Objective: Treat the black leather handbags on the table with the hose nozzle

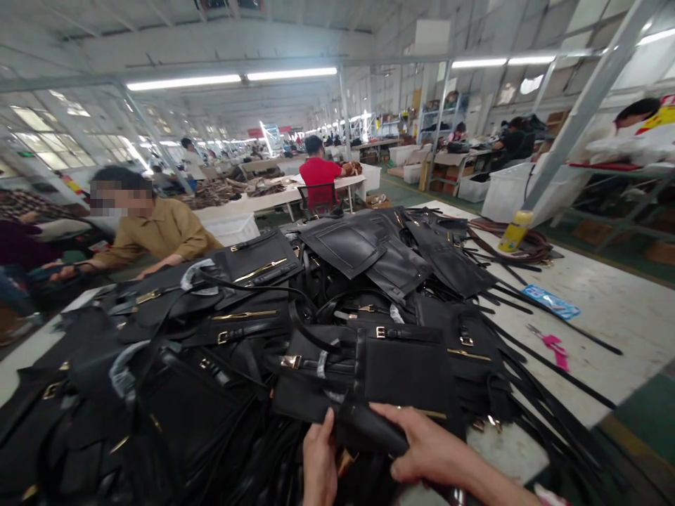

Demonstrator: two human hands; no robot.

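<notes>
At the front edge of a big heap of black leather bag parts, both my hands grip one black leather piece (366, 424). My left hand (319, 460) pinches its near edge, thumb on top. My right hand (425, 444) is wrapped round its right end, thumb underneath. Just beyond lies a black bag panel (403, 362) with a gold buckle and a gold zip. Left of it are straps with gold buckles (291, 361), some in clear plastic wrap. The lower part of the held piece is hidden by my hands and the dark heap.
The white table (622, 302) bears pink-handled nippers (553, 348), a blue packet (551, 302), a yellow bottle (515, 232) and coiled brown straps (535, 251). Long black straps trail over its right side. A person in a tan shirt (174, 228) works beyond the left edge; another wears red (319, 176).
</notes>
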